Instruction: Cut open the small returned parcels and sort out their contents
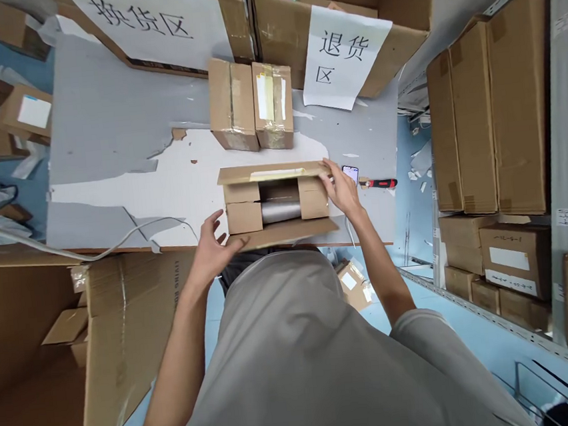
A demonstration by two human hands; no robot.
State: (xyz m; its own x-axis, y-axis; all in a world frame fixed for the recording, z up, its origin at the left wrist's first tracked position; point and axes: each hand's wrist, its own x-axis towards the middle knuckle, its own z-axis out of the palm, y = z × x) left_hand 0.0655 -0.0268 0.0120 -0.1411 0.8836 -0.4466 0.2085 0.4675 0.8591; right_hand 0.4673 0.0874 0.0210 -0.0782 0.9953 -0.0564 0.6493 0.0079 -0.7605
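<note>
An open cardboard box (244,215) lies at the near edge of the grey table (104,123), its flaps spread out. A grey wrapped item (280,210) shows inside it. My left hand (214,243) rests with fingers apart on the near flap at the box's left corner. My right hand (342,187) curls its fingers over the right end of the box, beside the far flap. Two taped cardboard boxes (251,105) stand side by side just behind the open one.
A phone (351,173) and a red-handled knife (379,183) lie right of the box. Large cartons with paper signs (343,53) stand at the table's back. A big open carton (37,357) is at my left. Shelves of boxes (486,120) line the right.
</note>
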